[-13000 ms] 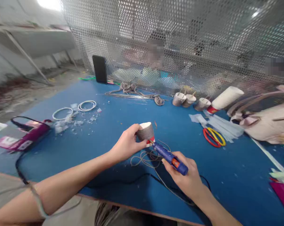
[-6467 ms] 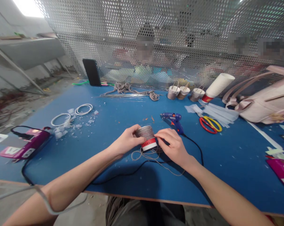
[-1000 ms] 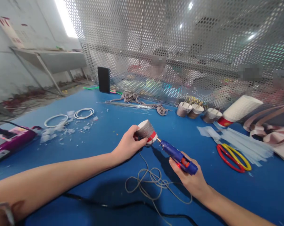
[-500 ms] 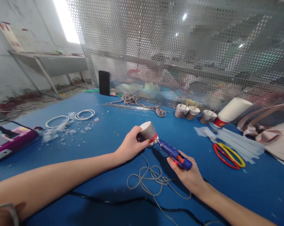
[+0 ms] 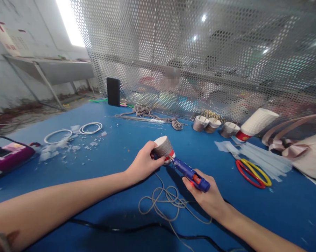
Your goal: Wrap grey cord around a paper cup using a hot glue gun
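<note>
My left hand (image 5: 143, 162) is closed around a paper cup (image 5: 163, 147), which lies tilted with its white mouth up and to the left. Grey cord covers much of the cup's wall, and a red and white band shows near its base. In my right hand (image 5: 206, 192) is a blue glue gun (image 5: 186, 170) with a small red light on. Its nozzle points at the red band and appears to touch the cup beside the cord's edge. From the cup a loose grey cord (image 5: 171, 201) trails down in loops over the blue table.
Scissors (image 5: 252, 173) with red and yellow handles lie right, by translucent strips (image 5: 265, 159). Behind stand a cup stack (image 5: 260, 122) and several wrapped cups (image 5: 200, 123). White rings (image 5: 91, 128), scraps and a purple power strip (image 5: 12, 157) are left. A black cable (image 5: 137, 229) crosses in front.
The whole view has shifted slightly. The glue gun's nozzle stays by the red band, and both hands keep their hold.
</note>
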